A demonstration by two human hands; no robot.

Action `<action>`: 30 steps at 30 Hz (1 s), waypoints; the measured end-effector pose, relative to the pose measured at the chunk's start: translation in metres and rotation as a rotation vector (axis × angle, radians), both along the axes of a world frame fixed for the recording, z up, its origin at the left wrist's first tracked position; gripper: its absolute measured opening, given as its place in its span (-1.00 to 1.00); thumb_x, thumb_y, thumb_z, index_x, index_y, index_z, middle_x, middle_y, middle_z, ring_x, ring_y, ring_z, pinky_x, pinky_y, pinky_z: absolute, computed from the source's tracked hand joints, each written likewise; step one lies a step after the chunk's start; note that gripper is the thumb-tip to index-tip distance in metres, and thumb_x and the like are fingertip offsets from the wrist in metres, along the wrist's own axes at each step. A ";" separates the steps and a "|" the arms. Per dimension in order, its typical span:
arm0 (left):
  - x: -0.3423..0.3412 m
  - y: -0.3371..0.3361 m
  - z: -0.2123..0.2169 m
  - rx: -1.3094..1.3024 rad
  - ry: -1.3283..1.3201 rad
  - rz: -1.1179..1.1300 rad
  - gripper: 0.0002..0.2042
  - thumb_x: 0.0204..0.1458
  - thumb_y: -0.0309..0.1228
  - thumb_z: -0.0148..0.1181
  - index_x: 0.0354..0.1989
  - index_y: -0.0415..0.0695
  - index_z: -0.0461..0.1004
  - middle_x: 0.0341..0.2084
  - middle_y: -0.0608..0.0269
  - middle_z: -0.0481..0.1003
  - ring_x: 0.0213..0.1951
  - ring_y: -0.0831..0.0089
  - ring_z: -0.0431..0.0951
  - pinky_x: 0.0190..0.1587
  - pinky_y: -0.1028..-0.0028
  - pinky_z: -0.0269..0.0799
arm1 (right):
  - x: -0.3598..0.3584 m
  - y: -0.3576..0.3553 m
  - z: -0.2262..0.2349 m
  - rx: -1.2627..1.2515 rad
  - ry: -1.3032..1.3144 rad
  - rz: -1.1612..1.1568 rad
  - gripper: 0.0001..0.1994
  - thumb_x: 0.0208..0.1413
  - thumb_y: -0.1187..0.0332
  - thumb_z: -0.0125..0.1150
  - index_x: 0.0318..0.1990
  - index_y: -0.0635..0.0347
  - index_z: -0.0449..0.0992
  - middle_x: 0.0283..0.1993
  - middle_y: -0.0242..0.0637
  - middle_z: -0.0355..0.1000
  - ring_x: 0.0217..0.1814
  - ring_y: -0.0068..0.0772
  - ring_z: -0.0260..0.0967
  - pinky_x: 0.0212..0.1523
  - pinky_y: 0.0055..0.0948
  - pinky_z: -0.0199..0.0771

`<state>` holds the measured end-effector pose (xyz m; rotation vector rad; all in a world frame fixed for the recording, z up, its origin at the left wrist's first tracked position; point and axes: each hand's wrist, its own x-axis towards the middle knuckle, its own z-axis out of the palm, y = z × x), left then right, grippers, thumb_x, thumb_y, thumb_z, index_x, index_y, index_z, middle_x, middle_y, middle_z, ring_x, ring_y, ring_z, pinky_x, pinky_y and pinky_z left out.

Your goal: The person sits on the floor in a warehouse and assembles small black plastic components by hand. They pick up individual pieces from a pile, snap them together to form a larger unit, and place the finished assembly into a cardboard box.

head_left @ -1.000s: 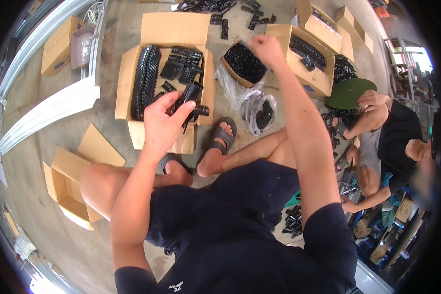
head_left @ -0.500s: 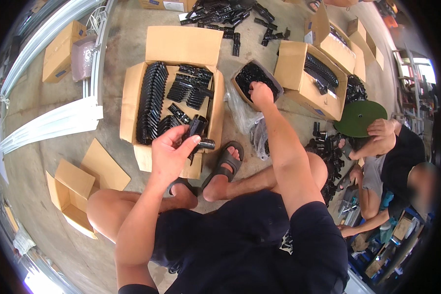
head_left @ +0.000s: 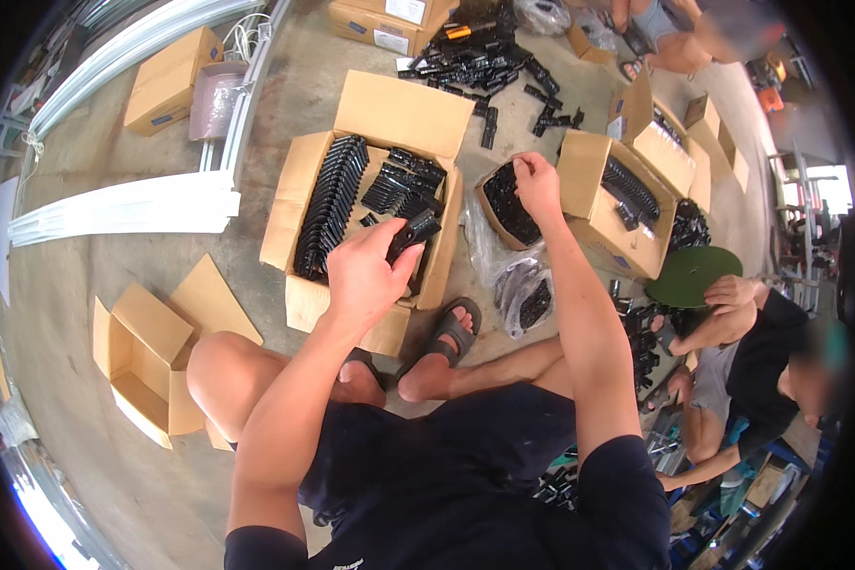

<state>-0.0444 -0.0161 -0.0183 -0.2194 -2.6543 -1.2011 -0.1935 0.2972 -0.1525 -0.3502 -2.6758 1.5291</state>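
My left hand (head_left: 369,271) grips a glossy black tubular fitting (head_left: 416,229) between thumb and fingers. It is held over the near right part of an open cardboard box (head_left: 404,103). Inside that box, black slotted parts (head_left: 334,204) stand in a long row, with more stacked black pieces (head_left: 399,190) beside them. My right hand (head_left: 540,188) is closed in a pinch at the upper edge of a small box (head_left: 515,239) filled with tiny black parts (head_left: 513,211). Whatever its fingertips hold is too small to make out.
An open, tilted carton (head_left: 147,366) lies at left, below white metal rails (head_left: 123,217). Black fittings (head_left: 484,57) are heaped at the back. Another parts box (head_left: 589,209) stands at right. Nearby, a co-worker's hand (head_left: 729,293) rests on a green disc (head_left: 693,275). Clear plastic bags (head_left: 522,294) lie near my foot.
My right hand has risen from inside the small box to its upper edge. The fitting in my left hand has turned and sits higher. The whole view has shifted.
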 end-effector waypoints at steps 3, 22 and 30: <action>0.004 -0.005 0.009 -0.073 0.131 0.030 -0.66 -0.09 -0.38 0.47 -0.13 -0.21 0.60 -0.36 0.06 0.63 -0.33 0.10 0.65 -0.29 0.26 0.57 | 0.024 -0.038 0.084 -0.254 -0.048 0.097 -0.81 0.25 0.38 0.26 -0.08 0.32 0.59 -0.43 -0.42 0.47 -0.54 -0.66 0.33 -0.55 -0.55 0.43; 0.048 -0.010 0.042 -0.170 0.316 -0.034 -0.67 -0.11 -0.40 0.44 -0.16 -0.23 0.54 -0.28 0.11 0.63 -0.22 0.18 0.66 -0.22 0.26 0.57 | 0.182 -0.149 0.198 -0.052 0.464 0.419 -0.83 0.14 0.57 0.31 -0.10 0.26 0.61 -0.27 -0.27 0.56 -0.31 -0.43 0.53 -0.25 -0.48 0.54; 0.058 -0.014 0.045 -0.171 0.349 -0.015 -0.78 -0.13 -0.41 0.38 -0.34 -0.19 0.49 -0.44 0.13 0.59 -0.32 0.17 0.64 -0.26 0.26 0.57 | 0.183 -0.159 0.197 0.340 0.795 0.569 -0.81 -0.04 0.57 0.38 -0.22 0.21 0.63 -0.25 -0.21 0.50 -0.25 -0.18 0.51 -0.27 -0.36 0.54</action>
